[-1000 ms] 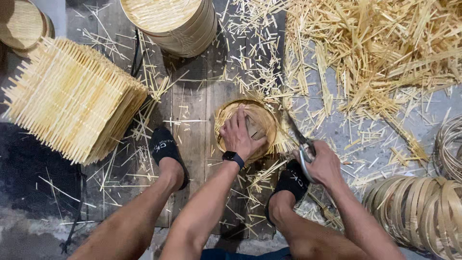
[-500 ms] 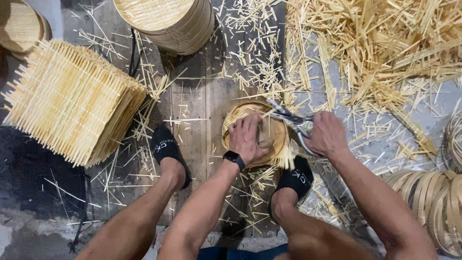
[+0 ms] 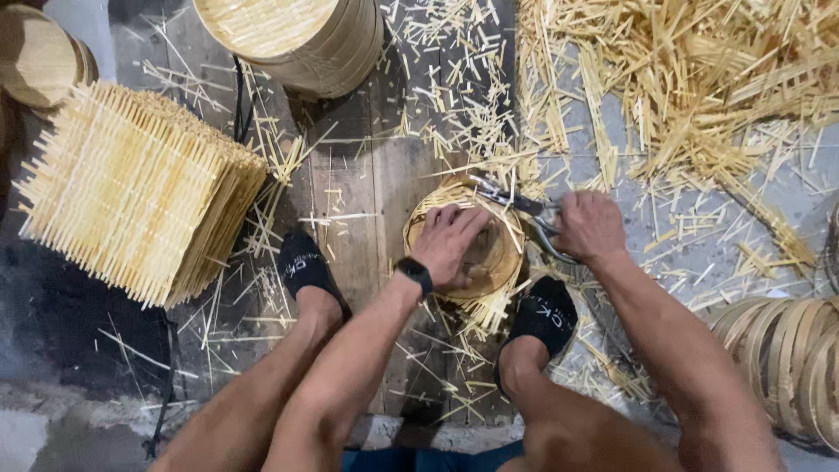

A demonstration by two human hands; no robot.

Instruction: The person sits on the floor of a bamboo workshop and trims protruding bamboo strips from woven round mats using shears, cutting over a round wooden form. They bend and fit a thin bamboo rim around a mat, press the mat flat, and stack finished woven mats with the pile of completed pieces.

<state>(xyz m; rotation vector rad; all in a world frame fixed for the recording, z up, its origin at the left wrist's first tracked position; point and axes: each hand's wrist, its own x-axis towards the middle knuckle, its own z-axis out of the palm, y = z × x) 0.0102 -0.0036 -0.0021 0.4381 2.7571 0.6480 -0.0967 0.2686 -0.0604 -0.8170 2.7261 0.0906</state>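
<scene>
A small round bamboo steamer ring (image 3: pixel 501 262) with a woven slat mat lies on the wooden boards between my two feet in black socks. My left hand (image 3: pixel 450 246) presses flat on the mat inside the ring, a black watch on its wrist. My right hand (image 3: pixel 592 227) grips the handles of metal shears (image 3: pixel 509 198), whose blades reach over the ring's far right edge among the protruding slat ends. Loose slat ends stick out below the ring.
A stack of square woven bamboo mats (image 3: pixel 131 192) sits at the left. Stacked round steamer lids (image 3: pixel 293 35) stand at the top, another (image 3: pixel 39 52) at top left. Bamboo hoops (image 3: pixel 782 363) lie at right. A heap of offcuts (image 3: pixel 699 79) covers the upper right.
My right hand brought the shears from the ring's right side up to its far edge. The view shifted slightly; my left hand stayed pressed on the mat.
</scene>
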